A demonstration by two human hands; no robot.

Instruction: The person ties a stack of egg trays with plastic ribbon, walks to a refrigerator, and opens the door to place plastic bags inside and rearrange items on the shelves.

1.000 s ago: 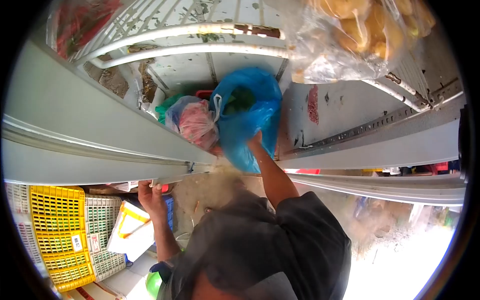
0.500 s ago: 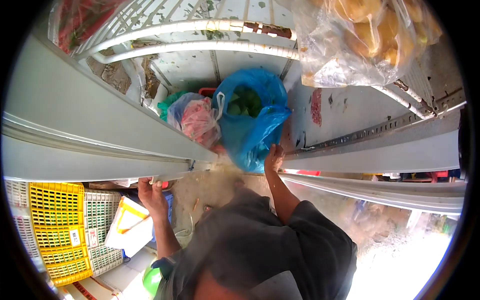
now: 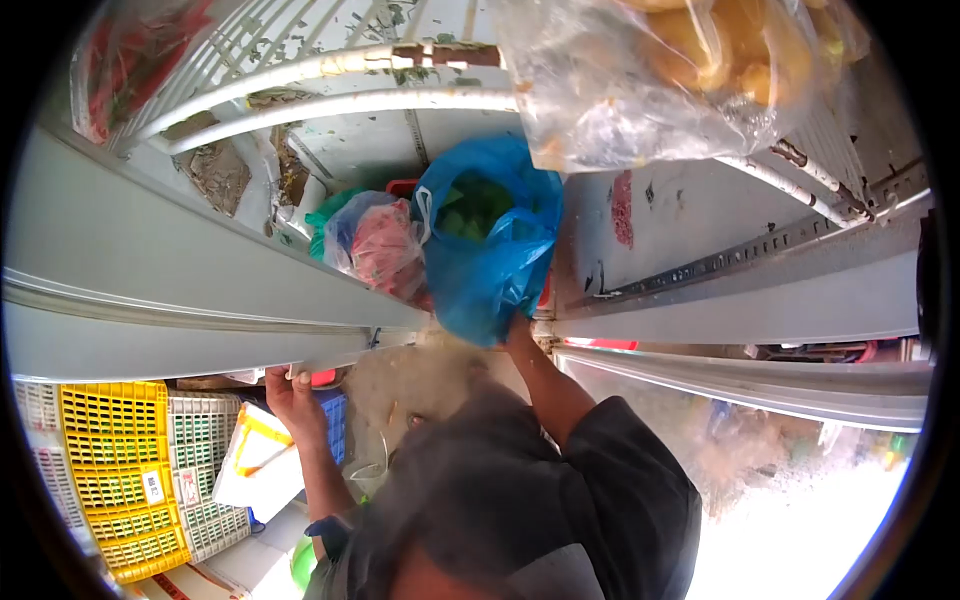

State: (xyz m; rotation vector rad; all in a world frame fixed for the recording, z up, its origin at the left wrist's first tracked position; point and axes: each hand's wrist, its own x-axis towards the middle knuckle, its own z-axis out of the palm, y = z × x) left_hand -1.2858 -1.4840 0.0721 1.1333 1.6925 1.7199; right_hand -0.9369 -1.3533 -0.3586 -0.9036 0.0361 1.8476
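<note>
A blue plastic bag (image 3: 500, 265) of green leaves (image 3: 474, 208) stands low inside a white fridge-like cabinet, its mouth open upward. At its near lower edge, my right hand (image 3: 519, 332) is closed on the plastic, with the fingers mostly hidden by the bag. Off to the left, my left hand (image 3: 291, 393) grips the edge of the cabinet door (image 3: 200, 335), thumb on the near side. Beside the blue bag, on its left, sits a tied clear bag (image 3: 385, 245) with pinkish contents.
A white wire shelf (image 3: 330, 65) with peeling coating crosses above the blue bag. On it rests a clear bag of yellowish items (image 3: 690, 85), overhanging the right side. Yellow crates (image 3: 115, 470) and a white box (image 3: 262, 455) stand at the lower left.
The view has shifted slightly. My right hand has moved in under the near edge of the blue bag, whose right side has drawn in. My left hand keeps its hold on the door.
</note>
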